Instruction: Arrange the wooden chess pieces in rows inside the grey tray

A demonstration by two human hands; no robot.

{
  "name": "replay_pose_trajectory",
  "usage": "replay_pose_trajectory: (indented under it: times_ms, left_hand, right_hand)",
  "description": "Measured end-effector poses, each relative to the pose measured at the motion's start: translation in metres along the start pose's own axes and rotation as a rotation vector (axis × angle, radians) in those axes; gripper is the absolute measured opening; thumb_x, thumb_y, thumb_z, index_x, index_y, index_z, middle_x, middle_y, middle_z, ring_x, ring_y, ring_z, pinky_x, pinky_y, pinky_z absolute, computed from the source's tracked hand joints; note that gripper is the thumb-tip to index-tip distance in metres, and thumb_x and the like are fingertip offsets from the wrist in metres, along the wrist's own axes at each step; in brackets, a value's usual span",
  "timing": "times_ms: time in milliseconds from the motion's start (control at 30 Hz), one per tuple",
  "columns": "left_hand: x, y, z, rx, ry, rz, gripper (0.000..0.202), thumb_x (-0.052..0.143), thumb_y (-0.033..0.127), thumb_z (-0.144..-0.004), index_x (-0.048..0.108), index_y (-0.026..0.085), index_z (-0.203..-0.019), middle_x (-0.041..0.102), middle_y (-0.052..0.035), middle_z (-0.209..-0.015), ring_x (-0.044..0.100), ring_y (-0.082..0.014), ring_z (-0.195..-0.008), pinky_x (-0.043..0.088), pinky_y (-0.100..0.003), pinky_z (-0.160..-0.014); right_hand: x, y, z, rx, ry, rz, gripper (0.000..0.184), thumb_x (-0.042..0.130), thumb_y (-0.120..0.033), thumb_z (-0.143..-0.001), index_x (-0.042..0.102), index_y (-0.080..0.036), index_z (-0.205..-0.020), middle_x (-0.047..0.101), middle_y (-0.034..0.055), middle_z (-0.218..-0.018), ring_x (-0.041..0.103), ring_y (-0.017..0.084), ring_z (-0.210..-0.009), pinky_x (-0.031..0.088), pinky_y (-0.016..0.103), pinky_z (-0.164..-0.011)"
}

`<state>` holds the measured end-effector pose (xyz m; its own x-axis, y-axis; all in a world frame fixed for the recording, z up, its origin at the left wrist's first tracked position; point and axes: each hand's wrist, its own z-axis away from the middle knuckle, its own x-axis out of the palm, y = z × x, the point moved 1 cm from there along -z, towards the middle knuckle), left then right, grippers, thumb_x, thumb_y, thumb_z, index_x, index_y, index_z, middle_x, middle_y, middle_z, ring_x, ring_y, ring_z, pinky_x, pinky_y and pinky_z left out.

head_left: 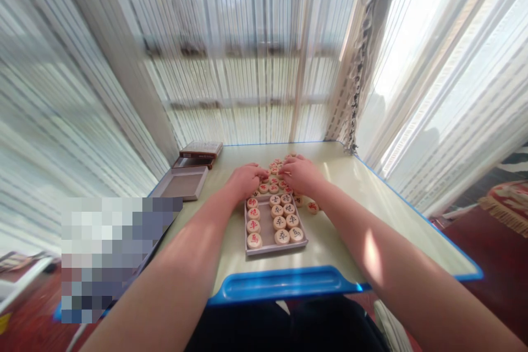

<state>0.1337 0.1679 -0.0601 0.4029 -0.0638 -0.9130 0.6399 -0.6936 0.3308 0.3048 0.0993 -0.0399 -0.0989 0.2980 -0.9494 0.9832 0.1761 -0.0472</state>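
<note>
My left hand (248, 179) reaches past the box's far left corner, its fingers curled down on a round wooden Chinese chess piece (264, 180). Opposite it, my right hand (303, 174) lies over the far side of the pile, fingers apart and tips touching pieces. Between the hands are loose Chinese chess pieces (274, 188), mostly with red characters showing. Nearer to me is a shallow grey box tray (267, 237). Red-marked pieces (253, 226) line its left side, and black-marked pieces (280, 223) fill two columns on the right. Bare tray floor shows between them.
One red-marked piece (313, 207) lies right of the tray, under my right forearm. Another shallow tray (183, 182) and a stacked box (201, 148) are at the back left. The pale table (396, 220) has a blue edge. Striped curtains (247, 77) hang behind it.
</note>
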Motion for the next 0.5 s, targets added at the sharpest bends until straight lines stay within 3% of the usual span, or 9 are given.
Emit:
replay_pose_trajectory:
  times_ms: [133, 233, 367, 500]
  left_hand:
    - [0.000, 0.001, 0.000, -0.011, 0.034, 0.024, 0.042, 0.037, 0.014, -0.075, 0.066, 0.024, -0.106, 0.062, 0.0018, -0.116, 0.045, -0.0161, -0.120, 0.032, -0.026, -0.102]
    - [-0.001, 0.002, 0.001, -0.021, 0.021, 0.060, 0.038, 0.040, 0.019, -0.078, 0.066, 0.025, -0.106, 0.062, 0.0003, -0.116, 0.043, -0.0191, -0.122, 0.032, -0.030, -0.102]
    - [0.000, -0.003, 0.001, -0.083, 0.053, 0.272, 0.034, 0.041, 0.021, -0.078, 0.068, 0.023, -0.100, 0.064, -0.0020, -0.112, 0.054, -0.0192, -0.109, 0.037, -0.030, -0.098]
    - [0.004, -0.010, -0.001, -0.200, 0.170, 0.598, 0.031, 0.044, 0.022, -0.076, 0.067, 0.019, -0.096, 0.064, -0.0047, -0.110, 0.057, -0.0182, -0.102, 0.043, -0.029, -0.090]
  right_hand:
    - [0.005, 0.000, 0.000, 0.151, 0.052, 0.061, 0.036, 0.033, -0.027, -0.089, 0.059, -0.018, -0.112, 0.055, 0.0119, -0.118, 0.046, 0.026, -0.109, 0.035, 0.040, -0.091]
    - [0.009, 0.004, 0.000, 0.243, -0.005, 0.087, 0.040, 0.028, -0.030, -0.091, 0.058, -0.016, -0.112, 0.055, 0.0172, -0.117, 0.049, 0.030, -0.108, 0.035, 0.046, -0.090]
    - [0.008, 0.013, -0.001, 0.341, -0.119, 0.032, 0.048, 0.021, -0.039, -0.091, 0.060, -0.017, -0.109, 0.062, 0.0159, -0.106, 0.055, 0.028, -0.099, 0.041, 0.042, -0.084]
    - [0.000, 0.021, -0.002, 0.375, -0.092, -0.018, 0.044, 0.026, -0.038, -0.089, 0.065, -0.019, -0.098, 0.065, 0.0109, -0.102, 0.058, 0.024, -0.092, 0.044, 0.035, -0.078]
